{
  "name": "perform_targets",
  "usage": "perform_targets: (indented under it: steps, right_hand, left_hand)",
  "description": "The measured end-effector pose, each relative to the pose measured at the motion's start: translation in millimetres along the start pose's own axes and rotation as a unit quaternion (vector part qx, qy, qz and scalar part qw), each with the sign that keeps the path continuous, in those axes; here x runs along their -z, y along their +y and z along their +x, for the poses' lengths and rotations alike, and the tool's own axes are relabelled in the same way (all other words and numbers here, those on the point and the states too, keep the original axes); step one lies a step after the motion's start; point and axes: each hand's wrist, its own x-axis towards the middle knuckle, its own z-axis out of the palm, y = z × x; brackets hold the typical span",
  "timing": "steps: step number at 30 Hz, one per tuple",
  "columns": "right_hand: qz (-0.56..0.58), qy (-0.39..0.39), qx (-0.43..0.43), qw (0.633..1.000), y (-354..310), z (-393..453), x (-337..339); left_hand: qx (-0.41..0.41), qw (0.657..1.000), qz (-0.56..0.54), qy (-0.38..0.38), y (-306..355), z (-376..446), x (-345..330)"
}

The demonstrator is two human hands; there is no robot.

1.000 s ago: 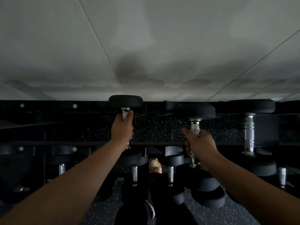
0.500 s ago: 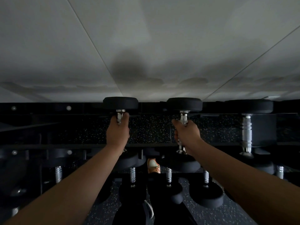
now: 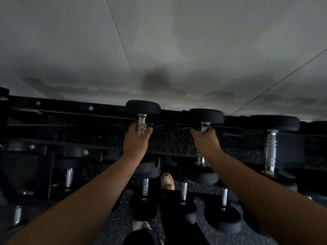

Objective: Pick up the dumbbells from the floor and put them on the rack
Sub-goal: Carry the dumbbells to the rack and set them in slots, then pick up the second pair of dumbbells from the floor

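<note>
Two black dumbbells with chrome handles lie across the top tier of the black rack (image 3: 70,112). My left hand (image 3: 136,140) wraps the handle of the left dumbbell (image 3: 143,107); my thumb and fingers curl round the chrome bar just below its far head. Further right, my right hand (image 3: 205,140) is closed round the handle of the right dumbbell (image 3: 206,115). The near heads of both dumbbells sit below my wrists, partly hidden by my forearms.
A third dumbbell (image 3: 270,149) rests on the top tier to the right. Several more dumbbells (image 3: 145,188) fill the lower tier. A grey wall (image 3: 159,50) rises behind the rack. My orange-and-white shoe (image 3: 167,181) stands on the speckled floor (image 3: 113,230).
Both hands have pushed the dumbbells further back onto the top tier. The right dumbbell has settled level beside the left one, and my left fingers have loosened round the handle.
</note>
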Motion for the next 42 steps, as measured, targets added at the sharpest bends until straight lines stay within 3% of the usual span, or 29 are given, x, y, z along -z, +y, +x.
perform_targets:
  steps: [5, 9, 14, 18, 24, 31, 37, 42]
  right_hand:
    - [-0.083, 0.035, 0.071, 0.993, -9, -42, -21]
    - [-0.133, -0.021, 0.207, 0.969, -15, -84, -52]
    - [-0.228, -0.075, 0.404, 0.883, -20, -153, -106]
    - [-0.292, -0.113, 0.487, 0.815, -5, -217, -151]
    - [-0.359, -0.177, 0.545, 0.737, 33, -318, -234]
    - [-0.39, -0.259, 0.581, 0.666, 79, -425, -337]
    - [-0.423, -0.322, 0.592, 0.605, 94, -471, -411]
    - [-0.44, -0.36, 0.588, 0.575, 101, -493, -490]
  left_hand:
    - [0.003, 0.999, -0.049, 0.006, 0, -18, 24]
    - [-0.002, 0.997, -0.057, 0.047, -12, -41, 65]
    - [-0.013, 0.991, -0.06, 0.119, -51, -92, 138]
    - [-0.008, 0.983, -0.031, 0.182, -104, -153, 207]
    - [0.033, 0.962, -0.005, 0.27, -212, -270, 313]
    - [0.137, 0.929, 0.041, 0.34, -327, -394, 409]
    - [0.221, 0.906, 0.055, 0.357, -394, -440, 453]
    - [0.251, 0.902, 0.069, 0.345, -444, -433, 493]
